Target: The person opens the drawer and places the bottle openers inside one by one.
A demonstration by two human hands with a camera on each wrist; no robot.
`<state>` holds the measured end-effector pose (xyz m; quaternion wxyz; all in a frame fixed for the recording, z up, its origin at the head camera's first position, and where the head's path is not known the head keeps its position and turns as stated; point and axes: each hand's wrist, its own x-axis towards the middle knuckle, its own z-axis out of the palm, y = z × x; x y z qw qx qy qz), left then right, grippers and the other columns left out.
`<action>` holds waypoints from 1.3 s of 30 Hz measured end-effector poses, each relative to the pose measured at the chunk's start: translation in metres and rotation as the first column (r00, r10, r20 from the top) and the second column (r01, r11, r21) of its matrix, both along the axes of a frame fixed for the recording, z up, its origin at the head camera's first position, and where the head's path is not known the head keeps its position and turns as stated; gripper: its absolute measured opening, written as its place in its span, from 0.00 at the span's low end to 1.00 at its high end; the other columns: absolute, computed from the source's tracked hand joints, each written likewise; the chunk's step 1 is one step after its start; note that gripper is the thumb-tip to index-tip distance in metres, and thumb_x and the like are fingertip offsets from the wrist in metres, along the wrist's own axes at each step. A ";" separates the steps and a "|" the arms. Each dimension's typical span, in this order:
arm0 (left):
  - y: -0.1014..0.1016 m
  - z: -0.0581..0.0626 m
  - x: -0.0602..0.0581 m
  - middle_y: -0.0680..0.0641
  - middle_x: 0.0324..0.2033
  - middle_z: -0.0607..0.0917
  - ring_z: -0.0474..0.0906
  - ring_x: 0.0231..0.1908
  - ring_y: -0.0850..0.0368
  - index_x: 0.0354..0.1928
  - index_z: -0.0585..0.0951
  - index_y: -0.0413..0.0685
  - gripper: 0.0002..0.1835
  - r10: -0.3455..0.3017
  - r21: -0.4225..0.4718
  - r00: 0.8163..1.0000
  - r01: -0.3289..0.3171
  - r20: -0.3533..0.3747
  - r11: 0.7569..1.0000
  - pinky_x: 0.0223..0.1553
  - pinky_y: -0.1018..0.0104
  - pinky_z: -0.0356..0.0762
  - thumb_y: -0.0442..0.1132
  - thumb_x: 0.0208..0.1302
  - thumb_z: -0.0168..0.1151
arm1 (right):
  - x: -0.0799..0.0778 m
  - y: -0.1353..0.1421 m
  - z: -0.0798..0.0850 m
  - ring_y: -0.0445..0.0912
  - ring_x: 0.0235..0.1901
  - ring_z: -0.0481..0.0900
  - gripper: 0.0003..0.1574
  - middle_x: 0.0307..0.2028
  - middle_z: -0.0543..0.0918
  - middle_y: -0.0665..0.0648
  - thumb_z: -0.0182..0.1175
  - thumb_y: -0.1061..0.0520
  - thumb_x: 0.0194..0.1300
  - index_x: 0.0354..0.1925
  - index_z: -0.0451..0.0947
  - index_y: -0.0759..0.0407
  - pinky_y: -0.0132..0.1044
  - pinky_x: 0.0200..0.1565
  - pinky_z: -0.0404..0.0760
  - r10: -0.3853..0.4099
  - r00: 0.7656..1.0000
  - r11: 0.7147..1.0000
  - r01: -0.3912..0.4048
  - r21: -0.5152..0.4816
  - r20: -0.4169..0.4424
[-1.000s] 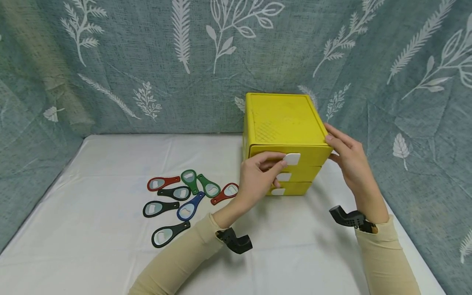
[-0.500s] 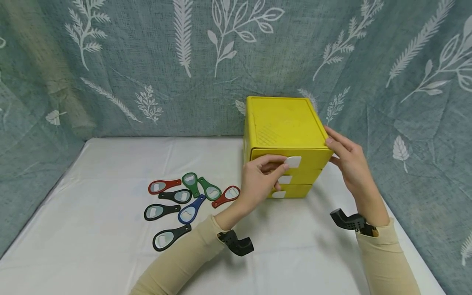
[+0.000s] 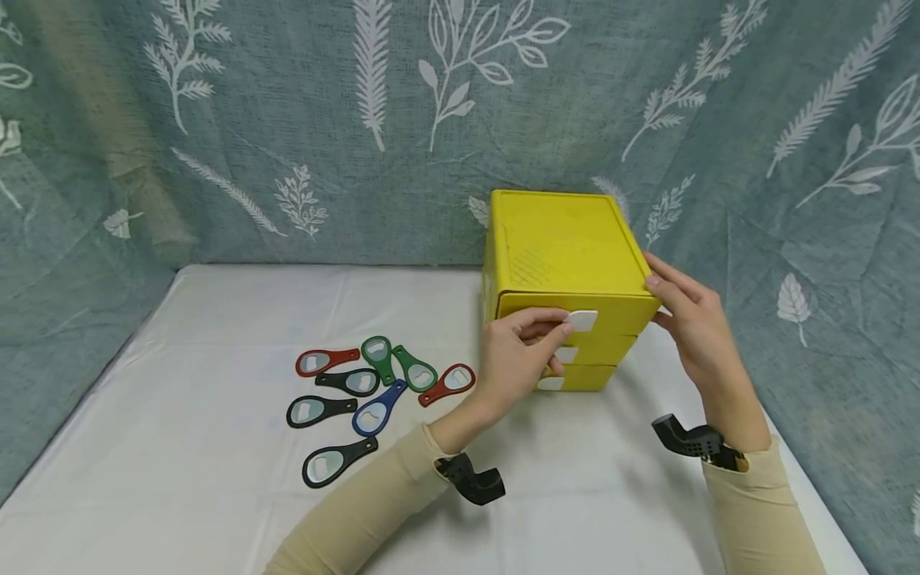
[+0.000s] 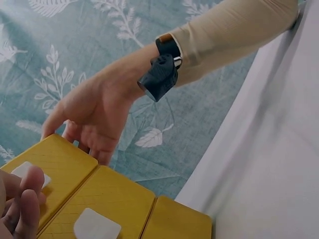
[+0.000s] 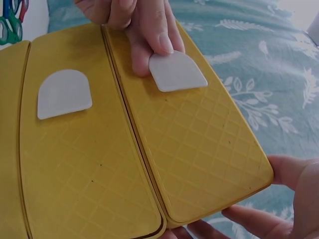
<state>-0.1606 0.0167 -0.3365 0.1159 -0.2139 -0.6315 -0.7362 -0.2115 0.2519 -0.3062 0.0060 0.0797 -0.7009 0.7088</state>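
Note:
A yellow drawer cabinet (image 3: 571, 243) stands on the white cloth, with three stacked drawers and a white tab on each. My left hand (image 3: 513, 359) pinches the white tab (image 3: 582, 321) of the top drawer (image 5: 209, 139) between thumb and fingers. That drawer looks closed. My right hand (image 3: 693, 327) rests against the cabinet's upper right front corner, thumb by the top edge and fingers along the side. In the left wrist view its fingers (image 4: 102, 144) lie against the side, loosely extended. Part of the lower tabs is hidden behind my left hand in the head view.
Several bottle openers lie left of the cabinet: black (image 3: 338, 461), blue (image 3: 377, 409), green (image 3: 414, 370) and red (image 3: 447, 384). One red opener is close to my left wrist. A green leaf-patterned curtain (image 3: 323, 96) hangs behind and on both sides of the table.
The head view has shifted slightly, so everything appears a little lower and farther right. Both hands keep their places on the cabinet, and the top drawer shows no clear movement.

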 end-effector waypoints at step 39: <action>-0.006 -0.025 0.004 0.50 0.35 0.89 0.71 0.09 0.46 0.48 0.87 0.42 0.11 -0.066 -0.055 0.998 0.067 0.024 0.996 0.13 0.68 0.67 0.37 0.65 0.67 | -0.001 0.009 0.004 0.49 0.66 0.62 0.36 0.71 0.64 0.52 0.60 0.48 0.71 0.74 0.63 0.47 0.38 0.60 0.68 0.036 0.996 0.995 -0.043 0.093 0.077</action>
